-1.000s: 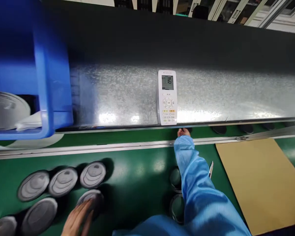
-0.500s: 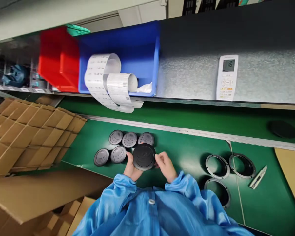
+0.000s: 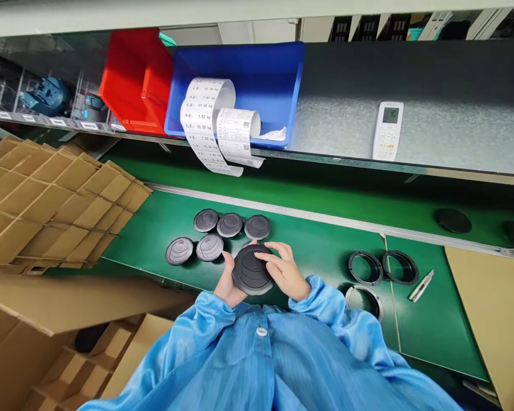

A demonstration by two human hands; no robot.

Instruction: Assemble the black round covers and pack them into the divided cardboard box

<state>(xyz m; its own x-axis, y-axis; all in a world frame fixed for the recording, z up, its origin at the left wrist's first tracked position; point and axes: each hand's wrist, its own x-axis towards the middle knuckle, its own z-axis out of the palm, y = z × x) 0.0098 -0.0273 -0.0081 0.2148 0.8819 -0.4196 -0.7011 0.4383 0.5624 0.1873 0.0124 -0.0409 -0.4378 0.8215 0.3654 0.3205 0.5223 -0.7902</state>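
Note:
My left hand (image 3: 229, 283) grips a round black air vent (image 3: 252, 274) by its left side and from below, the thumb along its rim. The vent's face, with curved slat lines and a small raised mark, is turned up toward me. Fingers of my right hand (image 3: 286, 274) are stretched out over the vent's upper right, their tips touching its face. Beyond my hands, several similar round vents (image 3: 229, 225) lie face up in two rows on the green bench (image 3: 317, 242).
Three black rings (image 3: 365, 268) and a utility knife (image 3: 421, 286) lie to the right. Dark discs (image 3: 453, 220) sit behind. Cardboard dividers (image 3: 55, 205) and an open carton (image 3: 89, 354) are left. The shelf holds a red bin (image 3: 132, 85), blue bin (image 3: 265, 74), label rolls (image 3: 205, 125) and remote (image 3: 388, 131).
My right hand has moved from the vent's right edge up onto its face, with fingers stretched out. My left hand still holds the vent. The camera view has shifted slightly.

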